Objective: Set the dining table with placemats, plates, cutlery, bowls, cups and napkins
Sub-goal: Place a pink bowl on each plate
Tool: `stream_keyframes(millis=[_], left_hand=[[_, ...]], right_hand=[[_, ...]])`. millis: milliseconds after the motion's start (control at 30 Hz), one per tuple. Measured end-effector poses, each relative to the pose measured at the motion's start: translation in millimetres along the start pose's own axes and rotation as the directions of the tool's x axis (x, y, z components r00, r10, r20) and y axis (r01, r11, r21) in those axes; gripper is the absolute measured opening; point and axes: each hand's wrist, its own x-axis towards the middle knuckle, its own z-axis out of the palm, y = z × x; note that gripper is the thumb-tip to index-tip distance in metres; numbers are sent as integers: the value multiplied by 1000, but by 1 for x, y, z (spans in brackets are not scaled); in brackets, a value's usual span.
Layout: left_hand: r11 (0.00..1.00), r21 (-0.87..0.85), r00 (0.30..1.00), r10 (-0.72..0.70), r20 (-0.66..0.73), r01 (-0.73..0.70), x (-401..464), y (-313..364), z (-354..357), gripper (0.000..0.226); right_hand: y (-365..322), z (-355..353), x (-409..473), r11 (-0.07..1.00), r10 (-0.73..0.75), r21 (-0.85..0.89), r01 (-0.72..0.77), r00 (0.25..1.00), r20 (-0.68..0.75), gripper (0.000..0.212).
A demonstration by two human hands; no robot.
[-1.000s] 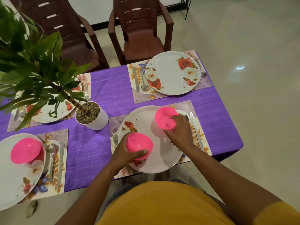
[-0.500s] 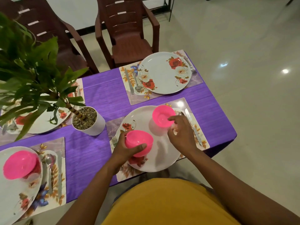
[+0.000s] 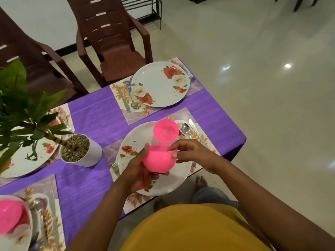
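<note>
I hold a pink bowl (image 3: 159,160) above the near floral plate (image 3: 168,185). My left hand (image 3: 137,171) grips it from below and the side, and my right hand (image 3: 190,153) pinches its right rim. A second pink bowl (image 3: 165,130) stands on the far part of that plate. A spoon (image 3: 185,128) and a knife (image 3: 196,132) lie to the plate's right on the placemat (image 3: 183,113), and a fork (image 3: 115,168) lies to its left. The far plate (image 3: 161,84) on its own placemat carries no bowl. A third pink bowl (image 3: 9,214) sits on the plate at bottom left.
A potted plant in a white pot (image 3: 81,151) stands mid-table on the purple cloth (image 3: 90,124). Two brown plastic chairs (image 3: 112,42) stand behind the table. Another plate (image 3: 27,156) lies under the leaves at left. The table's right edge drops to a tiled floor.
My right hand left the bowl standing on the plate and came to the rim of the bowl in my left hand. That bowl has risen off the plate.
</note>
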Motion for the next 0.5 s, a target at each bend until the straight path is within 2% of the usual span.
stream_keyframes(millis=[133,267,367,500], left_hand=[[994,98,998,47,-50,-42,21,0,26,110],[988,148,992,64,-105,-49,48,0,55,113],[993,110,989,61,-135,-46,72,-1,89,117],[997,24,992,75,-98,-73,99,-1,138,110]], right_hand=[[3,-39,-1,999,-35,-23,35,999,-24,26],[4,-94,-4,996,-33,-76,38,998,57,18],[0,-144,-3,993,-4,-114,23,986,165,33],[-6,-204,3,972,-21,-217,86,958,284,47]])
